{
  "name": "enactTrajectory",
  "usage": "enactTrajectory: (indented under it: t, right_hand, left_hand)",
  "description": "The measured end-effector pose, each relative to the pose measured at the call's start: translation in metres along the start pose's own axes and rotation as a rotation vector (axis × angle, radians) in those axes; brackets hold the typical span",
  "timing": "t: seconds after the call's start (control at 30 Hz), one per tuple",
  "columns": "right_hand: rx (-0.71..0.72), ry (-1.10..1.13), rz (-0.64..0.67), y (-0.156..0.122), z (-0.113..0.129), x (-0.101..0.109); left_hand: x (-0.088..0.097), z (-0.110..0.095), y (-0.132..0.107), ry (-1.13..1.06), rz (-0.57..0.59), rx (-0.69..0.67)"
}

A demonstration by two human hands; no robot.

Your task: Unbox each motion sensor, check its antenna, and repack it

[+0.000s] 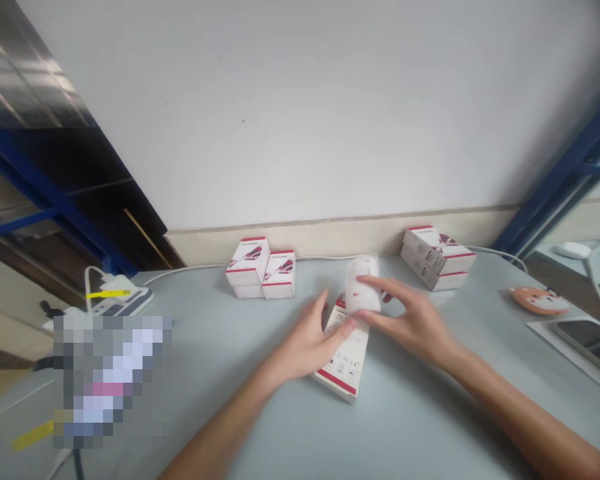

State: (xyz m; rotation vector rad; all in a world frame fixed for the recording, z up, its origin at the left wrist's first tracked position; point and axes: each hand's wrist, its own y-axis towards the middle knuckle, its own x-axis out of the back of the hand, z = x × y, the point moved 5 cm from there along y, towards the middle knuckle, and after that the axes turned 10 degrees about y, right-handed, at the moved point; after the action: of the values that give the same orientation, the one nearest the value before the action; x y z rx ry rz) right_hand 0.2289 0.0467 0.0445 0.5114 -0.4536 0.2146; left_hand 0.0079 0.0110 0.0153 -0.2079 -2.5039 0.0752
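Note:
My left hand (305, 340) is closed on a flat white and red cardboard box (347, 363), its thumb across the printed face. The box is tilted, with its near end low over the table. Between the thumb and fingers of my right hand (413, 320) is a white packet (363, 290) with small red marks, somewhat blurred. The packet sits at the far end of the box, overlapping its edge. Whether part of it is still inside the box I cannot tell.
Stacked white and red boxes (250, 267) stand against the wall at the left, and more boxes (437, 260) at the right. A power strip (123, 303) with cables lies far left. An orange animal-faced item (540, 300) and a phone (590, 340) lie at the right.

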Motion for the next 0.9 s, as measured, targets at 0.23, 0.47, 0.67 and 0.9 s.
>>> enactTrajectory:
  t: [0.23, 0.47, 0.67, 0.9]
  right_hand:
    - [-0.232, 0.13, -0.068, 0.007, -0.017, 0.011]
    - [-0.221, 0.258, -0.023, 0.009, -0.005, 0.014]
    - [-0.222, 0.449, 0.05, 0.005, -0.004, 0.015]
    - [-0.195, 0.72, 0.097, 0.004, 0.003, 0.01]
  left_hand:
    - [-0.002, -0.015, -0.002, -0.198, 0.151, -0.062]
    - [0.014, -0.039, -0.009, -0.185, 0.123, -0.218]
    - [0.02, -0.053, -0.02, 0.123, -0.061, -0.364]
    - [0.018, -0.056, -0.024, 0.219, -0.186, -0.603]
